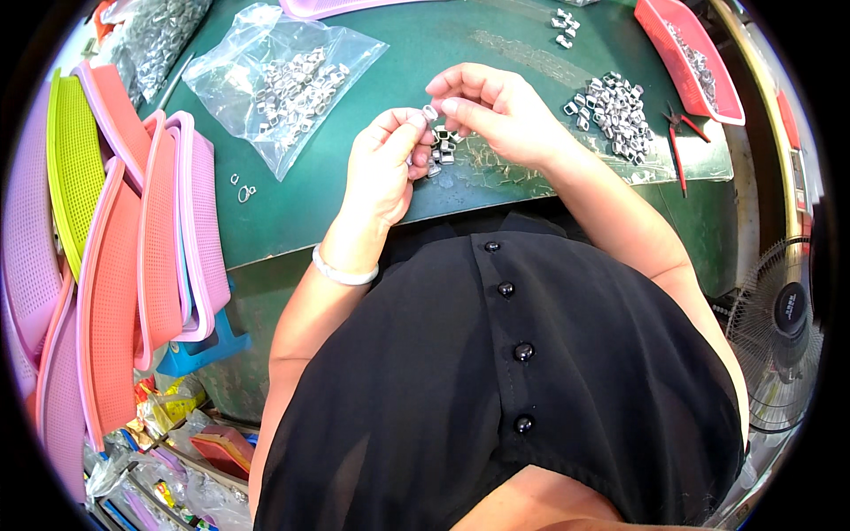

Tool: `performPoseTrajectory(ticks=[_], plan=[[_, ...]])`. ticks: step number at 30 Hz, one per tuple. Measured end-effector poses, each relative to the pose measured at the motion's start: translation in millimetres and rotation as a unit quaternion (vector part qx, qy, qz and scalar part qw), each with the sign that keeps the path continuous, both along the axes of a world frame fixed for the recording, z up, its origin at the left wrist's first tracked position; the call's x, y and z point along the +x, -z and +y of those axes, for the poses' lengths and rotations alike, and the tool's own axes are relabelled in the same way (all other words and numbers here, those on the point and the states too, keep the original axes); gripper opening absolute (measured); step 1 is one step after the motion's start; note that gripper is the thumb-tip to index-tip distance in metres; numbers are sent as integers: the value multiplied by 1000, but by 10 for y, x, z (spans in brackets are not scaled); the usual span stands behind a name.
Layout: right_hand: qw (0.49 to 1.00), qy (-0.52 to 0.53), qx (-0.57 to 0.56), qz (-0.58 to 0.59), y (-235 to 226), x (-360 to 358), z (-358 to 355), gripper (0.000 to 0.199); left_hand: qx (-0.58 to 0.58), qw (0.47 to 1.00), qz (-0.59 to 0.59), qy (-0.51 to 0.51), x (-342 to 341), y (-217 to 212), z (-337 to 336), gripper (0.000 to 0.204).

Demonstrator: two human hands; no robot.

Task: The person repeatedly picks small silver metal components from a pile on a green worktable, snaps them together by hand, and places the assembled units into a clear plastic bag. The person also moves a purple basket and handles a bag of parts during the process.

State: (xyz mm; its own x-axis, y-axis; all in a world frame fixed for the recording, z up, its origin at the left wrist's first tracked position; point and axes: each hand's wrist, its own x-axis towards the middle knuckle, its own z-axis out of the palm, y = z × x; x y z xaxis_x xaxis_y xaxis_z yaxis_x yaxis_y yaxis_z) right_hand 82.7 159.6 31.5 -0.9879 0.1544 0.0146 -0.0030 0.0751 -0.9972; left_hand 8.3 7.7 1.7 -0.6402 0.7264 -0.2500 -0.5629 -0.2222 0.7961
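Over the near part of the green table, my left hand (382,164) pinches a small silvery metal ring (430,112) between thumb and forefinger. My right hand (496,111) is just beside that ring, its fingers curled and its thumb bent toward the fingertips; whatever lies between them is too small to make out. Below both hands sits a little heap of metal rings (443,150), partly covered by my left fingers. A larger pile of similar metal pieces (615,117) lies to the right of my right hand.
A clear plastic bag (235,80) of metal rings lies at left, with loose rings (246,193) nearer me. Red-handled pliers (678,150) and a pink basket (722,97) are at right. Stacked plastic baskets (115,301) line the table's left side. A fan (775,332) stands low right.
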Motion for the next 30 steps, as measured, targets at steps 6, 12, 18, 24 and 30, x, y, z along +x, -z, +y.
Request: performPoseTrajectory(ticks=[6,12,18,24,30], plan=[[981,38,174,79,118,26,7,18,43,999,4,27,-9,27,-19,9],[869,-28,489,71,182,104,40,23,61,998,11,34,-9,30,-41,7],[863,-26,499,81,230,101,72,12,99,994,25,43,-1,55,-46,5],[878,-5,470,92,230,106,93,9,76,992,99,26,17,50,-42,5],[968,3,252,-3,153,115,104,9,40,994,103,4,45,26,-20,6]])
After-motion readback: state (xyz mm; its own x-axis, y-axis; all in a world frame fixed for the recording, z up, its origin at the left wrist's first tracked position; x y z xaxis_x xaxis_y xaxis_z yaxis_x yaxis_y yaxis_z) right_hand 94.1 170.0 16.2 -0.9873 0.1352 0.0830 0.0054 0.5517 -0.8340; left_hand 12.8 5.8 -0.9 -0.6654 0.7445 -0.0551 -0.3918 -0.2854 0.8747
